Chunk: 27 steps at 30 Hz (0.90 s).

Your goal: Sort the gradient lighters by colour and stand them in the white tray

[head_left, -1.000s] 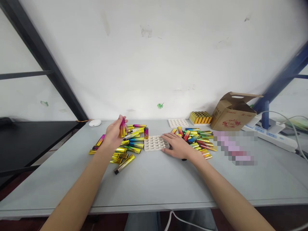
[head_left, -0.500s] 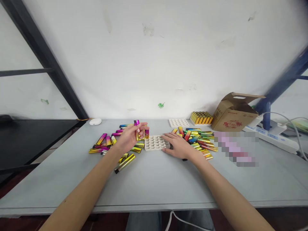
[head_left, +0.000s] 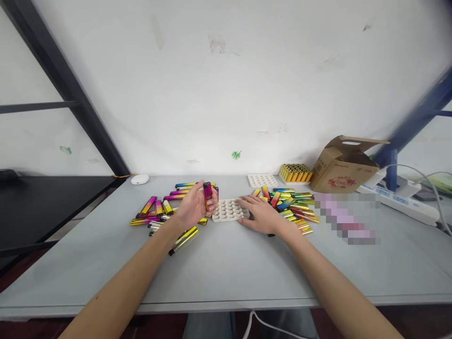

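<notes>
Lighter (head_left: 207, 194) near-upright, dark end up

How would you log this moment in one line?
left hand: holds purple lighter | right hand: at right end of front white tray | cardboard box: open

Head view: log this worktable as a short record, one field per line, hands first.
Left hand: holds a purple-red shiny stick roughly upright
Right hand: spread, touching the right end of the white holed tray
Tray contents: most visible holes unfilled; left hand hides part
Left side: loose shiny sticks
Right side: more loose sticks
Back right: second holed tray, upright yellow bundle, open cardboard box
</notes>
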Tool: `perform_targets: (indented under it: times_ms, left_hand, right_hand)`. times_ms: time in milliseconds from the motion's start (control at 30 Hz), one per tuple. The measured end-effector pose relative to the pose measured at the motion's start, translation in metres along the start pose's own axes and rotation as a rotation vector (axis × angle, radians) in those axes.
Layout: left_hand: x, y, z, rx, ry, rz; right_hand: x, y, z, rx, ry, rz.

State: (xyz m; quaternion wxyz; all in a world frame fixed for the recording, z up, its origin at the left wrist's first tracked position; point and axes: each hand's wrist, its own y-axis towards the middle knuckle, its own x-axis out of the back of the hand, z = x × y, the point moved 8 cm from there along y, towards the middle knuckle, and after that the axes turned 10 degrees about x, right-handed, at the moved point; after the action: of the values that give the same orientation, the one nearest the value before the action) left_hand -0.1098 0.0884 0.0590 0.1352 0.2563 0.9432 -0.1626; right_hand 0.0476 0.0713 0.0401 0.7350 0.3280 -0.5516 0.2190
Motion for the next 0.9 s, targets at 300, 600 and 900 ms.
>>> perform_targets:
  times_ms: [300, 600, 900]
  left_hand:
    - [-0.008, 0.000, 0.004, 0.027, -0.020, 0.044]
    - [-0.013, 0.004, 0.009, -0.016, -0.088, 0.065]
    - [-0.019, 0.003, 0.013, -0.039, -0.119, 0.036]
  right_hand:
    - [0.000, 0.000, 0.002, -0.006, -0.015, 0.010]
    - [0.000, 0.000, 0.002, -0.006, -0.024, 0.012]
    - [0.001, 0.000, 0.003, 0.000, -0.025, 0.015]
